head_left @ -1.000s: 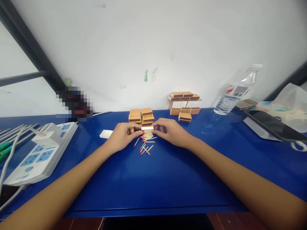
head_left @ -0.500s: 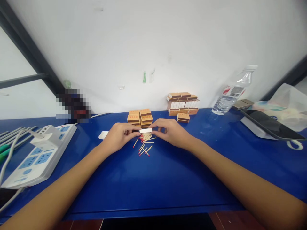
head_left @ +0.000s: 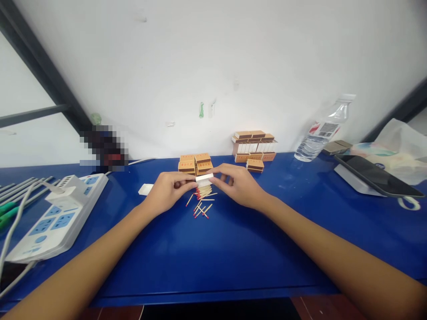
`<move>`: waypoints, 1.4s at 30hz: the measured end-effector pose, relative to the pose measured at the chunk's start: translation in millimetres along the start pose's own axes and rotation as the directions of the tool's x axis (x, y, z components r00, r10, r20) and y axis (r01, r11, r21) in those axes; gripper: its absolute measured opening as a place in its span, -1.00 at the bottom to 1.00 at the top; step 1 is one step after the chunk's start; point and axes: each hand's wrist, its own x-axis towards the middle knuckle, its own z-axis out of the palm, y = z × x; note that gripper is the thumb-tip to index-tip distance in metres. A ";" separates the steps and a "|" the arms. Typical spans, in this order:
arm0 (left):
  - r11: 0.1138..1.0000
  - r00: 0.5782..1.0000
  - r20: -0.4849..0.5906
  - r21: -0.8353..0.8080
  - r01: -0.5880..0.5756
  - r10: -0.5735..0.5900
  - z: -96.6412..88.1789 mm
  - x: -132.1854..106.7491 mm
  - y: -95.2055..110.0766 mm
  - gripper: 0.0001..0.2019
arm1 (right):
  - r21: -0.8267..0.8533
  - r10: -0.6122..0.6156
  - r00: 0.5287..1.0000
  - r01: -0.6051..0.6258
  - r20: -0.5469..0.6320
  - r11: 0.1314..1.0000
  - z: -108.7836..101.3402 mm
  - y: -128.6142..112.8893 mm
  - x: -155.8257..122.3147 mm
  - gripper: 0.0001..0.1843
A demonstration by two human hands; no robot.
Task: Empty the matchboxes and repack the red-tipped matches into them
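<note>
Head view: left hand (head_left: 163,189) and right hand (head_left: 238,184) pinch the white tray (head_left: 204,178) by its ends, just above the match pile (head_left: 203,192). Half a second ago it sat level; now its right end is up and more face shows, so I'd call it mid-handling, not placed (contents too small to tell). Around, big to small: power strip (head_left: 56,218) well left, water bottle (head_left: 315,135) far right, matchbox stack (head_left: 187,165) close behind the tray, limiting room that way, second white piece (head_left: 145,190) beside the left hand.
</note>
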 end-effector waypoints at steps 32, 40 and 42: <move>0.964 0.987 0.158 0.265 -0.004 -0.039 1.8 -2.9 11.3 -0.56 | -0.323 0.075 0.966 0.010 0.248 0.946 20.2 5.0 9.1 -0.66; 0.933 0.957 0.273 0.360 -0.005 -0.100 -29.7 -0.6 12.0 -0.62 | -0.252 0.058 0.968 0.005 0.244 0.968 18.1 3.5 5.5 -0.68; 0.937 0.940 0.320 0.348 0.000 -0.119 -30.5 -0.8 9.4 -0.65 | -0.234 0.063 0.969 -0.006 0.238 0.972 16.9 2.7 4.0 -0.72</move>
